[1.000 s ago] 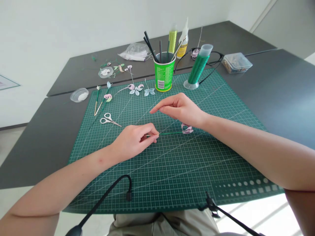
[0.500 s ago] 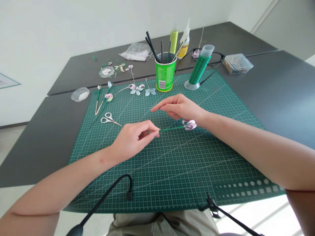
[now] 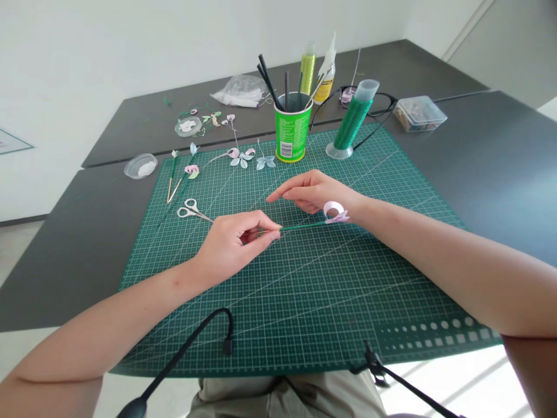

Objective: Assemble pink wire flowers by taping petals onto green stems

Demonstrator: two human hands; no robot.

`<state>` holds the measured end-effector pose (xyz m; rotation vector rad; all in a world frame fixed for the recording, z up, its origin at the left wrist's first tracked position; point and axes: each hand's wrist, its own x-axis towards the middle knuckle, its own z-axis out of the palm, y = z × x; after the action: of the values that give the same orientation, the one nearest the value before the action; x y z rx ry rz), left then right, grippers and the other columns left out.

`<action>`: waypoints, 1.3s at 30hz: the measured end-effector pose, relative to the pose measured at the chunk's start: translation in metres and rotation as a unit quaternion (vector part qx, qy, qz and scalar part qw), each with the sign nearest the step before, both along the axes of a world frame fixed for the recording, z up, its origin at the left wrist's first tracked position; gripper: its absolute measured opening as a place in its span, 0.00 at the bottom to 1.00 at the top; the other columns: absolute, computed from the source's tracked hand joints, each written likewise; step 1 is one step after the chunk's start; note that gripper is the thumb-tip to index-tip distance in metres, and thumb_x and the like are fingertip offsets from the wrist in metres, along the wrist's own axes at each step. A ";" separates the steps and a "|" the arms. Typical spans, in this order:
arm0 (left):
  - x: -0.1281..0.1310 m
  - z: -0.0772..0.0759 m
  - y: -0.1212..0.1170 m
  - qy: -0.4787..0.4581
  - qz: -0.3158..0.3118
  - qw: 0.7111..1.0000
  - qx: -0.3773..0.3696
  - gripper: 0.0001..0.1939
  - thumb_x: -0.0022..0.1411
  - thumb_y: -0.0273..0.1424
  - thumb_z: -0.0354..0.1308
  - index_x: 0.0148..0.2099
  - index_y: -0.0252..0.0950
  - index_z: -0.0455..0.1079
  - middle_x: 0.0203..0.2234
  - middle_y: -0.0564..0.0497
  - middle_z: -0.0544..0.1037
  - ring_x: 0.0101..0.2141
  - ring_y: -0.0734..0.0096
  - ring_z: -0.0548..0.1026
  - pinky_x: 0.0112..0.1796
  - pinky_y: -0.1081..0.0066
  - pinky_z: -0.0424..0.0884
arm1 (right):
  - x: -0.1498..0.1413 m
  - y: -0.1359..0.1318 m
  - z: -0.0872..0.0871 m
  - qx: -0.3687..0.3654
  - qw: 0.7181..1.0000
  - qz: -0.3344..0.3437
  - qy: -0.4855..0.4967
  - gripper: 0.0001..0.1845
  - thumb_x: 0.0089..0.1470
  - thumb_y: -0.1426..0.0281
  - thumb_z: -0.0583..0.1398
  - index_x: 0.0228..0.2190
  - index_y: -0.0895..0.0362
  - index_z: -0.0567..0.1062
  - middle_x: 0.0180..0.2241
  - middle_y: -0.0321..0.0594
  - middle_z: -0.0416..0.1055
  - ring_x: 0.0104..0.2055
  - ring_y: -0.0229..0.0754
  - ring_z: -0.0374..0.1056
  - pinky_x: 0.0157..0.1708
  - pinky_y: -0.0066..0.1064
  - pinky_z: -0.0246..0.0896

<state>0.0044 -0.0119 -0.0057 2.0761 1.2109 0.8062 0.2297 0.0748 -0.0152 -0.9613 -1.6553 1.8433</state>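
Between the thumb and fingertips of my left hand (image 3: 237, 239) is the thin stem of a paper flower (image 3: 336, 216). Its green-wrapped stem (image 3: 302, 227) points right, ending in pale pink-lilac petals beside my right wrist. A gold-coloured bare end shows inside my left fingers. My right hand (image 3: 315, 193) hovers above and beyond the stem, index finger pointing left, the other fingers curled in. Whatever those curled fingers hold, if anything, is too fine or hidden to see. Small white-handled scissors (image 3: 191, 209) lie just left of my left hand on the green cutting mat (image 3: 304, 302).
Behind my hands stand a green cup (image 3: 291, 136) with sticks and tools, a green thread spool (image 3: 353, 119), a glue bottle (image 3: 327, 75) and glasses (image 3: 383, 96). A clear box (image 3: 420, 113) sits right. Finished flower stems (image 3: 191, 169) lie left. Two black flexible arms (image 3: 187, 354) rise in front.
The flower has turned about its stem, so a curled petal now stands up. Both hands have stayed nearly in place.
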 end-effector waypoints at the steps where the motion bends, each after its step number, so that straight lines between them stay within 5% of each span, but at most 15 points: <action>1: 0.000 0.000 0.000 -0.003 0.009 1.000 0.000 0.06 0.68 0.34 0.65 0.37 0.39 0.81 0.23 0.54 0.81 0.21 0.75 0.70 0.25 0.72 0.64 | 0.000 0.000 -0.001 0.008 1.000 -0.001 -0.005 0.16 0.64 0.77 0.57 0.44 0.66 0.84 0.13 0.24 0.50 0.18 0.31 0.42 0.18 0.26 0.35; 17: 0.000 0.000 0.000 -0.061 0.092 0.994 -0.027 0.05 0.66 0.33 0.67 0.36 0.40 0.78 0.25 0.54 0.79 0.24 0.74 0.69 0.28 0.71 0.65 | 0.001 0.004 -0.005 0.164 0.984 0.050 -0.052 0.16 0.61 0.72 0.59 0.42 0.67 0.84 0.17 0.25 0.54 0.20 0.30 0.48 0.23 0.29 0.43; 22: 0.002 0.001 0.002 -0.096 0.093 0.990 -0.052 0.09 0.65 0.36 0.68 0.35 0.39 0.76 0.26 0.53 0.79 0.24 0.73 0.71 0.26 0.71 0.64 | 0.001 0.004 -0.005 0.223 0.970 0.072 -0.067 0.17 0.61 0.70 0.59 0.42 0.67 0.85 0.22 0.33 0.68 0.24 0.33 0.55 0.26 0.30 0.49; 28: 0.001 0.002 0.003 -0.113 0.092 0.987 -0.071 0.11 0.65 0.37 0.68 0.34 0.39 0.72 0.27 0.52 0.80 0.27 0.70 0.76 0.26 0.71 0.64 | -0.001 0.002 -0.001 0.234 0.962 0.066 -0.125 0.19 0.53 0.79 0.58 0.42 0.64 0.85 0.38 0.45 0.81 0.35 0.38 0.69 0.36 0.30 0.61; 31: 0.001 0.002 0.003 -0.114 0.075 0.988 -0.077 0.10 0.66 0.36 0.66 0.34 0.38 0.71 0.28 0.51 0.82 0.27 0.70 0.76 0.26 0.71 0.65 | -0.001 0.002 -0.003 0.245 0.961 0.073 -0.103 0.16 0.57 0.76 0.59 0.41 0.65 0.85 0.30 0.40 0.77 0.29 0.35 0.64 0.31 0.29 0.57; 36: 0.001 0.004 0.002 -0.097 0.015 0.986 -0.132 0.09 0.68 0.35 0.63 0.35 0.37 0.72 0.29 0.50 0.84 0.25 0.72 0.75 0.27 0.73 0.68 | -0.003 -0.001 -0.007 0.214 0.973 0.026 -0.082 0.17 0.62 0.75 0.57 0.43 0.66 0.86 0.16 0.25 0.53 0.19 0.30 0.46 0.21 0.28 0.41; 39: 0.002 0.005 0.002 -0.082 -0.004 0.981 -0.174 0.09 0.68 0.35 0.63 0.35 0.37 0.72 0.30 0.49 0.85 0.24 0.73 0.74 0.27 0.72 0.69 | -0.004 -0.004 -0.006 0.219 0.975 -0.012 -0.042 0.17 0.62 0.75 0.58 0.45 0.66 0.85 0.16 0.25 0.54 0.19 0.30 0.45 0.20 0.28 0.39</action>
<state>0.0060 -0.0100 -0.0004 1.6976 1.1590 0.6906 0.2253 0.0704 -0.0209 -0.8672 -1.9786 1.3481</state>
